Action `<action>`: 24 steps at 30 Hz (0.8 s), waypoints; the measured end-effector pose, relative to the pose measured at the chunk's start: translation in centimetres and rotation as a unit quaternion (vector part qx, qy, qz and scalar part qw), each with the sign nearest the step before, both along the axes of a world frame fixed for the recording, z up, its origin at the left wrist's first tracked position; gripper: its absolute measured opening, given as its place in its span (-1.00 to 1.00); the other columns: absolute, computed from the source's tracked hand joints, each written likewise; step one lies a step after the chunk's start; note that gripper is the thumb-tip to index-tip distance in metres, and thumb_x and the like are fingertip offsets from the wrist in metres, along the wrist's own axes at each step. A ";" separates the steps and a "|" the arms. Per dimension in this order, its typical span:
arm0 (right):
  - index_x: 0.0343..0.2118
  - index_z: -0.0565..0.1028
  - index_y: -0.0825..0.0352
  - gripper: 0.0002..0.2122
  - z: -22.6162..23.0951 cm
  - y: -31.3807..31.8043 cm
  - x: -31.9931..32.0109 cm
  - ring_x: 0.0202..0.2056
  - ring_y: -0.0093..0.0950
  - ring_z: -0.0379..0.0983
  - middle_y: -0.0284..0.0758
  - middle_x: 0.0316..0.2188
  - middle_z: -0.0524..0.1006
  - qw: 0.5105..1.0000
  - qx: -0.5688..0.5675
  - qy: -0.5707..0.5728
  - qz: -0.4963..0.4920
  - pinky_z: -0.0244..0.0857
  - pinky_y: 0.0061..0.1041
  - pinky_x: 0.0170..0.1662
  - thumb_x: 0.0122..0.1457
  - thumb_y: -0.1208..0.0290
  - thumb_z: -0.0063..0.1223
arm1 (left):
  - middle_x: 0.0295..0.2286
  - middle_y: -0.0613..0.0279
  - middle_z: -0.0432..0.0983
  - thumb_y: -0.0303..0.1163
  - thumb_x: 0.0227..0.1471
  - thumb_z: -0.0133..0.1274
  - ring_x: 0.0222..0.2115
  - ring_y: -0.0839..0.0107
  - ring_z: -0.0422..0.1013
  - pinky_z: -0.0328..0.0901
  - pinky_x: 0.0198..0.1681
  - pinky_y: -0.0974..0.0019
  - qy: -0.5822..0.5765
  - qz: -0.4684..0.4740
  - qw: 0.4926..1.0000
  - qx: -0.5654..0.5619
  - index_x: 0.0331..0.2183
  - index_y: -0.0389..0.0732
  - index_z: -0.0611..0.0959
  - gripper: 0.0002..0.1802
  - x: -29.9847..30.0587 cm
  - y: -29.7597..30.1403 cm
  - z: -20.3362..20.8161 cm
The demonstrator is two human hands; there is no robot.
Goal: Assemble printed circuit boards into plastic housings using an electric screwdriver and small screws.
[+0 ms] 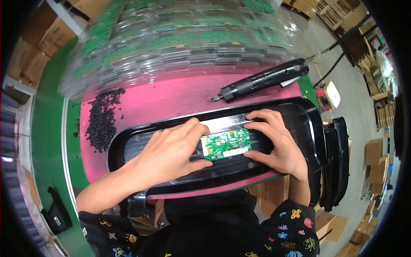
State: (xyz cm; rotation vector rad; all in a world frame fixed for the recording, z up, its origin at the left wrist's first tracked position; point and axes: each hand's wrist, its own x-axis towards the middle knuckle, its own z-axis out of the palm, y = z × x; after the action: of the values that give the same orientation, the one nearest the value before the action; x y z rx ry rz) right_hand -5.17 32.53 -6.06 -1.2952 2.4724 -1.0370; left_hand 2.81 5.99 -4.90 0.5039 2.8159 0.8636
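A small green circuit board (227,143) with a white connector on its left end lies over the middle of a black plastic housing (291,113). My left hand (171,150) grips the board's left end between thumb and fingers. At the other end, my right hand (274,139) has its thumb at the lower right corner and its fingers curved over the upper right. Behind the board shows a shiny silver strip (222,123). Whether the board rests on the housing floor or is just above it, I cannot tell.
Beyond the housing, a black electric screwdriver (265,80) lies on the pink mat (171,92). Small black screws (102,120) are heaped at the left. Clear plastic trays (188,47) of green boards are stacked at the back. More black housings (336,158) stand at the right.
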 end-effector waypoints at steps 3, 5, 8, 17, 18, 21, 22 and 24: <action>-0.07 0.45 0.34 -0.45 0.4 0.2 0.4 0.08 -0.13 0.24 -0.19 0.02 0.39 1.000 0.010 -0.002 -0.017 0.15 -0.24 0.15 -0.23 0.51 0.39 | -0.31 0.11 0.41 -0.21 -0.19 0.36 -0.36 0.08 0.49 0.38 -0.41 0.12 -0.006 -0.019 1.000 -0.007 -0.13 -0.24 0.45 -0.39 -0.2 0.1 0.1; -0.05 0.44 0.36 -0.42 0.9 0.1 0.7 0.08 -0.14 0.24 -0.17 0.02 0.39 0.999 0.024 0.003 -0.028 0.15 -0.25 0.16 -0.25 0.52 0.39 | -0.27 0.05 0.41 -0.18 -0.09 0.29 -0.31 0.01 0.47 0.38 -0.31 0.08 0.005 -0.036 0.999 0.021 -0.09 -0.28 0.42 -0.39 0.1 -0.3 0.3; 0.04 0.38 0.38 -0.33 1.2 -0.4 1.1 0.07 -0.12 0.27 -0.13 0.04 0.37 0.999 0.006 -0.009 -0.038 0.14 -0.26 0.17 -0.25 0.50 0.39 | -0.30 0.04 0.48 -0.19 -0.04 0.25 -0.32 0.04 0.50 0.40 -0.31 0.13 0.028 -0.011 0.998 0.055 -0.06 -0.32 0.47 -0.42 1.0 -2.2 1.5; 0.20 0.29 0.23 -0.46 5.4 2.9 -2.9 -0.06 -0.42 0.32 -0.24 -0.03 0.39 0.933 0.046 0.215 -0.285 0.18 -0.48 0.01 0.11 0.54 0.09 | -0.45 0.03 0.56 -0.58 -0.20 0.23 -0.44 0.19 0.52 0.39 -0.34 0.20 0.108 0.202 0.969 -0.088 -0.36 -0.37 0.63 -0.77 0.8 -12.4 1.3; 0.21 0.28 0.23 -0.47 5.8 3.3 -4.1 -0.08 -0.46 0.33 -0.26 -0.02 0.39 0.935 0.072 0.188 -0.294 0.20 -0.49 -0.01 0.14 0.51 0.09 | -0.46 0.03 0.55 -0.61 -0.26 0.24 -0.46 0.22 0.51 0.39 -0.35 0.20 0.070 0.201 0.974 -0.072 -0.39 -0.37 0.63 -0.76 1.1 -12.8 0.9; 0.21 0.27 0.22 -0.51 5.5 3.9 -7.5 -0.17 -0.54 0.36 -0.34 -0.04 0.39 0.964 0.017 -0.016 -0.264 0.26 -0.56 -0.09 0.21 0.40 0.09 | -0.47 0.03 0.55 -0.62 -0.29 0.25 -0.45 0.22 0.52 0.39 -0.35 0.20 0.074 0.190 0.976 -0.076 -0.43 -0.38 0.63 -0.77 0.5 -13.3 -0.3; 0.17 0.28 0.23 -0.56 5.2 2.8 -7.9 -0.22 -0.61 0.35 -0.38 -0.07 0.39 0.965 -0.017 -0.068 -0.254 0.28 -0.61 -0.13 0.24 0.36 0.07 | -0.46 0.00 0.56 -0.64 -0.28 0.21 -0.43 0.16 0.52 0.39 -0.34 0.17 0.073 0.197 0.974 -0.084 -0.45 -0.37 0.64 -0.81 0.6 -13.5 -0.3; 0.13 0.25 0.27 -0.56 4.4 -0.1 -7.8 -0.21 -0.60 0.39 -0.33 -0.15 0.37 0.939 -0.098 -0.108 -0.312 0.33 -0.60 -0.12 0.22 0.44 0.10 | -0.46 -0.03 0.56 -0.64 -0.26 0.19 -0.42 0.11 0.52 0.38 -0.33 0.15 0.083 0.210 0.967 -0.115 -0.46 -0.37 0.64 -0.84 0.8 -13.4 -0.6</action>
State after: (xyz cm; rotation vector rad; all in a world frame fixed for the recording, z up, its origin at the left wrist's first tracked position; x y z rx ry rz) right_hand -13.00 32.42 -1.61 -0.3713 2.7049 -1.4899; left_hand 3.58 -7.38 -5.53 -0.0634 3.1822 0.5587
